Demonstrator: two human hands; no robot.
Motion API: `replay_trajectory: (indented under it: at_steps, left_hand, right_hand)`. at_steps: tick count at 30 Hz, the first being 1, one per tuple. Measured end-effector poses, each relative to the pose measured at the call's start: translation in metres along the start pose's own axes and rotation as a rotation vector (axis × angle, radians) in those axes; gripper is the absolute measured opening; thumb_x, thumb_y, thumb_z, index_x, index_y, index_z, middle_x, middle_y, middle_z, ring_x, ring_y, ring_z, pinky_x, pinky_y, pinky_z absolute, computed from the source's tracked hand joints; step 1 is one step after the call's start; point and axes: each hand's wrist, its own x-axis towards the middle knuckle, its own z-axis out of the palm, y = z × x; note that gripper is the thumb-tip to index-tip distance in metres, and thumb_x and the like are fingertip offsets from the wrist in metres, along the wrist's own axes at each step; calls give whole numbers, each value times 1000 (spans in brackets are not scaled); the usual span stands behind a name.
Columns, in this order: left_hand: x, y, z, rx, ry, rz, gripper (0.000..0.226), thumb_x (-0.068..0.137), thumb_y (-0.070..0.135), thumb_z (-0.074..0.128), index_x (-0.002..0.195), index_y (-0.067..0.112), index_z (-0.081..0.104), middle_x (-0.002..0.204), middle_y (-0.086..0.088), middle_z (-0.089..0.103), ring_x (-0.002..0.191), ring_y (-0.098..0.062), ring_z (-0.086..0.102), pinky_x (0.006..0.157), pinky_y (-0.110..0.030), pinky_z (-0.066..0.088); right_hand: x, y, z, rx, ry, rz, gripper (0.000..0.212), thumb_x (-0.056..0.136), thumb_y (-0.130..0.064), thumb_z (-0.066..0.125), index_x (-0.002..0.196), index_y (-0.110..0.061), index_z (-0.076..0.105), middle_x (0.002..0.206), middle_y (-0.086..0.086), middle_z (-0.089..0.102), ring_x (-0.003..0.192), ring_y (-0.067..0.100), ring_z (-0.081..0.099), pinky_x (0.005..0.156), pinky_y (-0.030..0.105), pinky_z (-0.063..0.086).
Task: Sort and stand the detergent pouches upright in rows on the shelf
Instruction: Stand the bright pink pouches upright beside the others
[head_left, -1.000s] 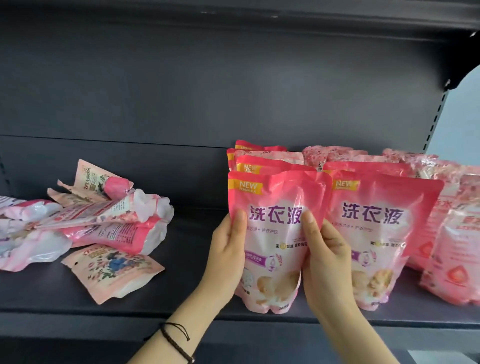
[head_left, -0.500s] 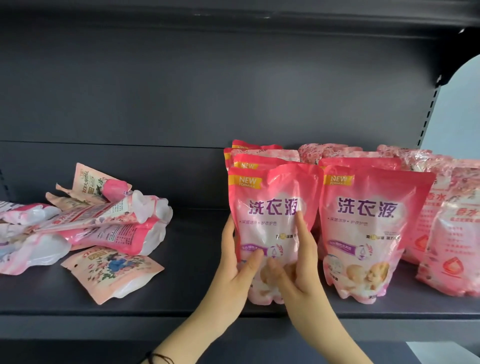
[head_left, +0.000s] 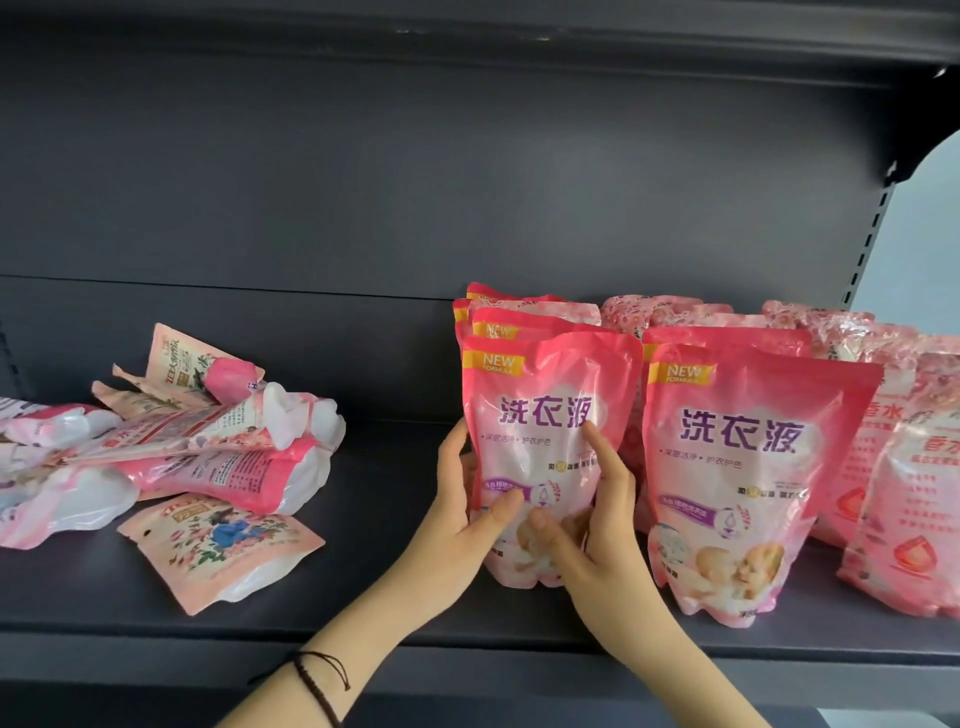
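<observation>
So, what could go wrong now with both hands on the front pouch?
The front pouch looks soft and stands near the shelf edge; once the left hand and right hand let go, it may slump forward.
The right hand is close to the neighbour pouch and could knock it when leaving.

Left hand: cord bracelet at wrist, fingers behind left edge of front pouch, thumb across its face | Right hand: holds right edge, index finger straight up the face, thumb low beside left thumb.
</observation>
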Motion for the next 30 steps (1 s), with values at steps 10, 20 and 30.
replay_trajectory:
  at_steps: [10, 20, 30]
  left_hand:
    - [9, 43, -55, 870, -53, 136, 18, 92, 38, 56, 104, 27, 63, 99, 17, 63, 91, 1, 60, 75, -20, 51]
    - [6, 75, -150, 1621, -160, 269, 33, 94, 56, 38, 105, 32, 59, 93, 11, 61, 89, -12, 59, 69, -30, 41]
    - [-5, 95, -291, 1867, -340, 214, 33, 91, 56, 39, 89, 28, 56, 85, 7, 59, 80, -14, 58, 67, -31, 46]
  right_hand:
    - [1, -23, -15, -879, 186, -113, 74, 55, -45, 87, 116, -29, 48, 121, 6, 32, 107, 29, 31, 82, 46, 46]
    - [28, -79, 16, -1082, -273, -710, 15, 86, -23, 56, 80, -15, 66, 83, -1, 58, 69, 20, 56, 53, 33, 50]
    - [122, -121, 129, -1333, -717, -516, 31, 97, -40, 45, 125, -31, 51, 116, -8, 56, 91, 12, 57, 65, 26, 43]
